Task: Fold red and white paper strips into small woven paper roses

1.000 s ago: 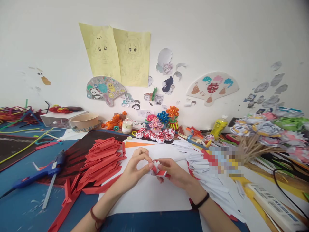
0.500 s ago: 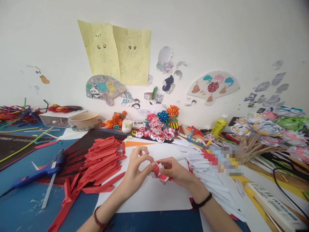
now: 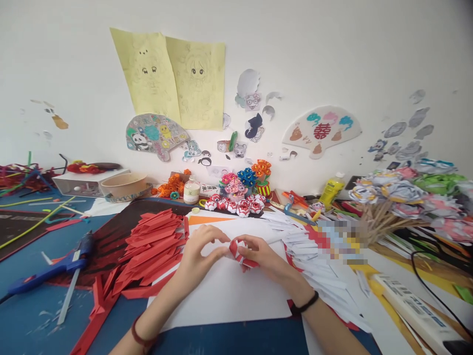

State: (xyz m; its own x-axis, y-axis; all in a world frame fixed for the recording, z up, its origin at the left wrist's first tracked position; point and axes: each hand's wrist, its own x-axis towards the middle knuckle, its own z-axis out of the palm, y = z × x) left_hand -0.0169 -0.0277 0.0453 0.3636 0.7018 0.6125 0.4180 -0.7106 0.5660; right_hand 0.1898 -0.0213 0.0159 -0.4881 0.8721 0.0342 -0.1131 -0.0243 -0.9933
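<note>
Above a sheet of white paper point(image 3: 221, 301), I hold a small flower of folded red and white paper point(image 3: 238, 250). My right hand point(image 3: 263, 257) grips it from the right between thumb and fingers. The thumb and forefinger of my left hand point(image 3: 201, 254) pinch at its left edge, the other fingers curled above. Part of the flower is hidden behind the right fingers. A pile of folded red paper strips point(image 3: 151, 251) lies left of my left hand. Folded white paper strips point(image 3: 318, 271) spread out to the right of my right hand.
A blue glue gun point(image 3: 55, 271) lies at the left. Behind the sheet are finished red and white paper flowers point(image 3: 243, 207) and a small jar point(image 3: 191, 191). A yellow bottle point(image 3: 331, 191), a bunch of paper flowers on sticks point(image 3: 399, 197) and a white box point(image 3: 417, 310) are at the right.
The flower has turned in my hands, and its red outer side now shows more. My left fingertips have shifted to its left edge. The whole view has swung slightly to the right.
</note>
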